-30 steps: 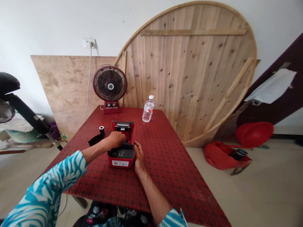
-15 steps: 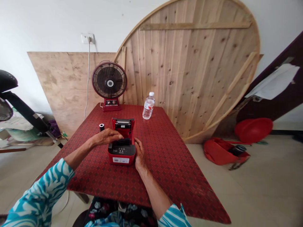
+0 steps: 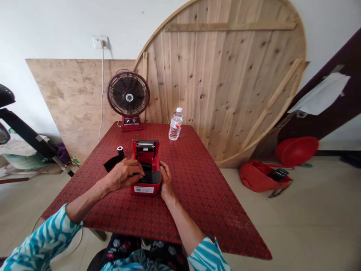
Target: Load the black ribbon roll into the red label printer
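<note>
A red and black label printer (image 3: 146, 189) sits on the table in front of me, its lid (image 3: 146, 146) tipped up and back. My left hand (image 3: 126, 174) reaches over the printer's front left edge. Its fingers are bent together at the dark front panel, covering part of it; whatever they pinch, if anything, is hidden. Along the printer's right side lies my right hand (image 3: 167, 181), fingers pressed to the wall and gripping it. Inside the printer is a dark roll-like part (image 3: 146, 166), partly hidden. Behind my left hand stands a small black roll (image 3: 120, 150) beside a black strip (image 3: 111, 162).
On the red patterned table (image 3: 194, 195), a water bottle (image 3: 175, 124) and a red fan (image 3: 129, 98) stand toward the back. A large round wooden board (image 3: 220, 82) leans on the wall. A red bag (image 3: 255, 177) lies on the floor at right.
My left hand has moved toward me, from above the printer's opening to its front panel, uncovering the black strip near the roll. My right hand stays at the printer's side.
</note>
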{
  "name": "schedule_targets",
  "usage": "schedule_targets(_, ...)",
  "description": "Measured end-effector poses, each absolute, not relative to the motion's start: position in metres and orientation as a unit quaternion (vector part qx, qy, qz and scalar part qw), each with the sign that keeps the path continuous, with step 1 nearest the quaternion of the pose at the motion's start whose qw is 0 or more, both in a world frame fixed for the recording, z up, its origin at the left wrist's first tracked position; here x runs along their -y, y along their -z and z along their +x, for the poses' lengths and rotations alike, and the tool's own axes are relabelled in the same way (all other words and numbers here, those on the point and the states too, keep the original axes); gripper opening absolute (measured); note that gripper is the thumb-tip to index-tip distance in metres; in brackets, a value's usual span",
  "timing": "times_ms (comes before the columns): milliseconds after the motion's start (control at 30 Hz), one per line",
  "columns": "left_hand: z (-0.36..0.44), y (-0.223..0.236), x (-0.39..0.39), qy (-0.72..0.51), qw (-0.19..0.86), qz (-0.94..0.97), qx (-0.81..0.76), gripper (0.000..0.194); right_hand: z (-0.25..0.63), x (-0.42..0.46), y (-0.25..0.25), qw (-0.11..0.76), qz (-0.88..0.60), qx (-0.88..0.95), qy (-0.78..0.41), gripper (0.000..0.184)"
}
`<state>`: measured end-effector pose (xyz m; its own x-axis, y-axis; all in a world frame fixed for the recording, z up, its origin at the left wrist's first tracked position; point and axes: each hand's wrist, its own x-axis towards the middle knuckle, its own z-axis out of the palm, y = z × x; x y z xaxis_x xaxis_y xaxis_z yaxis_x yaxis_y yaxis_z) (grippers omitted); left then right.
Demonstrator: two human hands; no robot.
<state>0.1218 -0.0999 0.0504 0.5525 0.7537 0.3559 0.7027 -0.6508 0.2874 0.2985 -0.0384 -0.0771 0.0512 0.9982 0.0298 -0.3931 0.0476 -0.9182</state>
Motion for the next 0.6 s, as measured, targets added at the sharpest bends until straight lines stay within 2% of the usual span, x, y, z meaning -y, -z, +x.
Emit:
schedule_targets(167, 0.123, -0.043, 0.111, -0.204, -0.012, 0.884, -0.420, 0.020, 0.294, -0.001, 0.040, 0.627, -0.380, 0.429, -0.527, 0.047)
schedule_targets(367, 0.126, -0.041, 0.124, -0.212, -0.047, 0.878, -0.427, 0.023, 0.292, -0.034, -0.002, 0.589, -0.368, 0.523, -0.495, 0.041)
schedule_targets(467, 0.126, -0.039, 0.133, -0.221, -0.050, 0.874, -0.429, 0.024, 0.300, -0.016, 0.001, 0.601, -0.373, 0.544, -0.452, 0.041)
schedule_targets(600, 0.122, -0.033, 0.137, -0.247, -0.032, 0.870, -0.425, 0.024, 0.311, 0.020, 0.021, 0.591, -0.373, 0.552, -0.454, 0.026)
